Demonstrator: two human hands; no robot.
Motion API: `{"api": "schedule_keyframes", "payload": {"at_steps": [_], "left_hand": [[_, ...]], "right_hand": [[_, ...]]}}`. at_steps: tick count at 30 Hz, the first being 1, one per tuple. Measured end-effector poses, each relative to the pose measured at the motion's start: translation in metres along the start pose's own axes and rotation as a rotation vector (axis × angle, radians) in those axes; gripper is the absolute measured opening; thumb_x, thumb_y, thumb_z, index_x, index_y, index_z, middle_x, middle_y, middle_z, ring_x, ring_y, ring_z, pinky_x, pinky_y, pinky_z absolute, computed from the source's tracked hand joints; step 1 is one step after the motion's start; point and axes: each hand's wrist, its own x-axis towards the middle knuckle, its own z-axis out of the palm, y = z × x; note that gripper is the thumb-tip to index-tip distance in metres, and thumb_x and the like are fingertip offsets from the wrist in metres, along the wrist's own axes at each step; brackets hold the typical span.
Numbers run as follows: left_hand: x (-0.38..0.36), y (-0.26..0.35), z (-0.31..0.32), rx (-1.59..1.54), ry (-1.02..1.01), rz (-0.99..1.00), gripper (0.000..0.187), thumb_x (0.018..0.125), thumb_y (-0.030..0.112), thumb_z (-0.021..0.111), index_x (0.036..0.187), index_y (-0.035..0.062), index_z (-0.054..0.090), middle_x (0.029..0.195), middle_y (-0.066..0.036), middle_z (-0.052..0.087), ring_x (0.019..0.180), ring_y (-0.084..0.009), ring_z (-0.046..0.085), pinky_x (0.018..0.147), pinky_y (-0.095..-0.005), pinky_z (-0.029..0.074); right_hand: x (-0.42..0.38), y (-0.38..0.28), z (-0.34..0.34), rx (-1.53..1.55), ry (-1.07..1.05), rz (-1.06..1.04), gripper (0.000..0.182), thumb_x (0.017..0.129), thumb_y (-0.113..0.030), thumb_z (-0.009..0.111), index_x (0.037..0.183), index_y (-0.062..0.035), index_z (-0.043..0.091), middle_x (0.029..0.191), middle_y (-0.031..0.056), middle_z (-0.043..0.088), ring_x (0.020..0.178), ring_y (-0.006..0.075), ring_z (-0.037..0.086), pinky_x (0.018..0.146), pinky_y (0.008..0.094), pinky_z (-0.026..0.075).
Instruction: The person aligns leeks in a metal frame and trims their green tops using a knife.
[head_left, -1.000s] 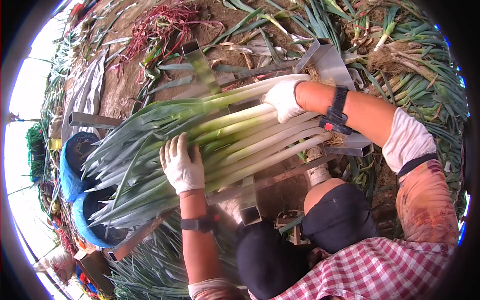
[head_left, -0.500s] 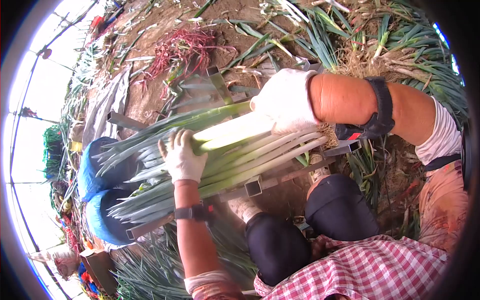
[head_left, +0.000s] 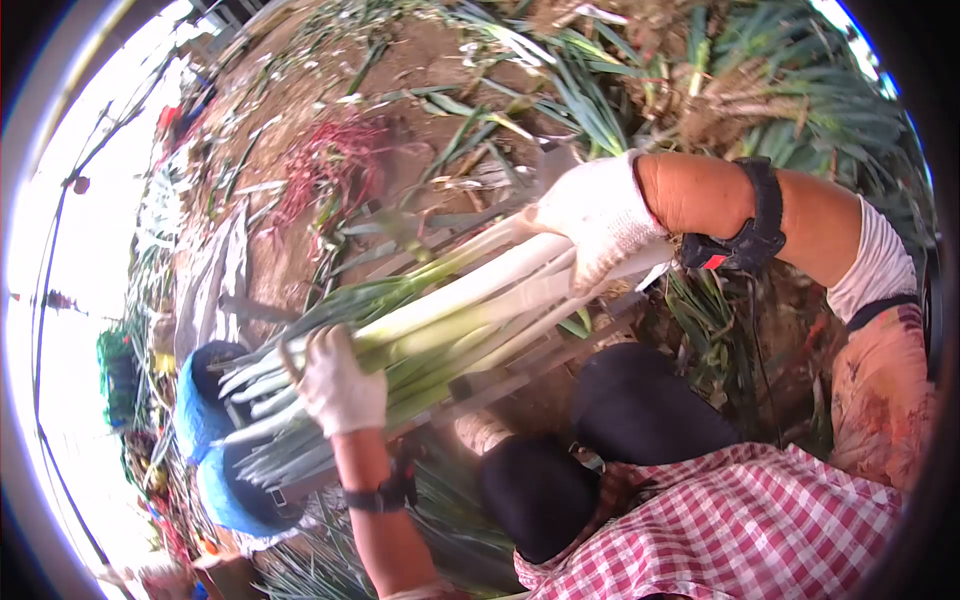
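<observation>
A bundle of long green onions (head_left: pixel 450 315) lies across a metal frame (head_left: pixel 520 373), its leaves toward the lower left and its white stalks toward the upper right. My right hand (head_left: pixel 600 215), in a white glove, is wrapped over the white stalks near the root end. The roots are mostly hidden behind that hand. Over the green leaves rests my left hand (head_left: pixel 338 382), also gloved in white, with its thumb apart from the fingers; its fingertips are slightly blurred.
Red ties (head_left: pixel 335 165) lie in a tangled pile on the soil. More onions (head_left: pixel 830 120) are heaped at the upper right. Blue plastic-covered objects (head_left: pixel 225 490) stand at the left beyond the leaf ends. My bent knees (head_left: pixel 640 400) are close below the frame.
The view has shifted. My left hand has slid down-left along the leaves, and my right hand now wraps lower over the stalks, which are drawn closer together.
</observation>
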Motion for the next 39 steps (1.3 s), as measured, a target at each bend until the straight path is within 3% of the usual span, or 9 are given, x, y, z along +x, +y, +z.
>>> {"api": "schedule_keyframes", "payload": {"at_steps": [3,7,13,15,17,27,31,33,39], "left_hand": [[-0.01,0.016,-0.035,0.098,-0.028,-0.034,0.055,0.067,0.025,0.072,0.116,0.014,0.049,0.116,-0.006,0.055,0.114,-0.0222,0.052,0.107,-0.0454,0.03],[-0.002,0.028,-0.097,0.275,0.438,0.215,0.034,0.077,0.027,0.064,0.107,0.0133,0.056,0.118,-0.008,0.057,0.117,-0.0272,0.05,0.099,-0.0478,0.04],[0.064,0.118,-0.157,0.406,0.829,0.289,0.054,0.076,0.031,0.068,0.125,0.014,0.052,0.123,-0.011,0.054,0.116,-0.028,0.05,0.103,-0.0434,0.034],[0.073,0.161,-0.17,0.338,0.497,-0.029,0.067,0.08,0.041,0.064,0.137,0.0145,0.039,0.135,-0.012,0.046,0.119,-0.0294,0.049,0.103,-0.0417,0.034],[0.092,0.147,-0.156,0.057,0.829,0.446,0.054,0.079,0.029,0.067,0.128,0.0169,0.049,0.129,-0.011,0.049,0.119,-0.029,0.047,0.105,-0.0413,0.031],[0.024,0.017,-0.03,-0.049,-0.03,0.364,0.048,0.077,0.017,0.063,0.123,0.0076,0.052,0.132,-0.018,0.044,0.127,-0.0372,0.036,0.104,-0.0446,0.031],[-0.017,-0.049,-0.006,-0.061,-0.268,0.253,0.048,0.074,0.016,0.067,0.119,0.0076,0.054,0.125,-0.017,0.05,0.124,-0.0373,0.04,0.102,-0.0437,0.034],[-0.027,-0.08,0.009,-0.076,-0.308,0.205,0.045,0.075,0.018,0.067,0.117,0.0077,0.054,0.124,-0.016,0.051,0.122,-0.0375,0.041,0.101,-0.0447,0.034],[-0.001,-0.091,0.058,-0.011,-0.228,0.166,0.04,0.079,0.023,0.062,0.116,0.0098,0.056,0.123,-0.013,0.052,0.122,-0.0377,0.041,0.101,-0.0456,0.033]], "right_hand": [[-0.034,0.028,0.014,0.15,0.081,-0.133,0.063,0.062,-0.033,0.077,0.111,0.0003,0.056,0.09,0.0168,0.065,0.082,0.0277,0.063,0.072,0.0368,0.049],[-0.09,0.055,0.031,0.851,-0.177,-0.064,0.049,0.073,-0.023,0.073,0.114,-0.0005,0.056,0.094,0.0091,0.065,0.084,0.0158,0.06,0.072,0.0314,0.049],[-0.151,0.074,0.07,0.786,0.253,0.008,0.045,0.075,-0.025,0.072,0.105,0.006,0.056,0.084,0.0133,0.063,0.064,0.0136,0.062,0.05,0.0244,0.051],[-0.169,0.079,0.073,0.823,0.556,0.139,0.046,0.078,-0.022,0.069,0.106,0.0115,0.052,0.085,0.0158,0.061,0.059,0.0121,0.06,0.045,0.0216,0.051],[-0.174,0.108,0.096,0.879,0.726,0.087,0.048,0.077,-0.023,0.069,0.105,0.0116,0.053,0.084,0.0141,0.061,0.06,0.0119,0.061,0.048,0.0215,0.053],[-0.143,0.19,0.228,1.299,0.886,0.508,0.032,0.075,-0.013,0.069,0.1,0.006,0.059,0.069,0.0058,0.06,0.062,0.0128,0.06,0.05,0.0259,0.049],[-0.104,0.249,0.339,1.068,0.674,0.986,0.033,0.07,-0.021,0.072,0.091,0.0027,0.065,0.071,0.0056,0.062,0.062,0.0156,0.057,0.057,0.0302,0.047],[-0.106,0.282,0.396,1.292,0.554,1.011,0.039,0.069,-0.024,0.073,0.093,0.0048,0.065,0.074,0.0078,0.063,0.063,0.0183,0.057,0.06,0.0335,0.046],[-0.121,0.317,0.38,0.634,0.503,1.147,0.038,0.069,-0.024,0.063,0.095,0.0037,0.063,0.082,0.0184,0.065,0.075,0.0276,0.062,0.069,0.0373,0.048]]}}
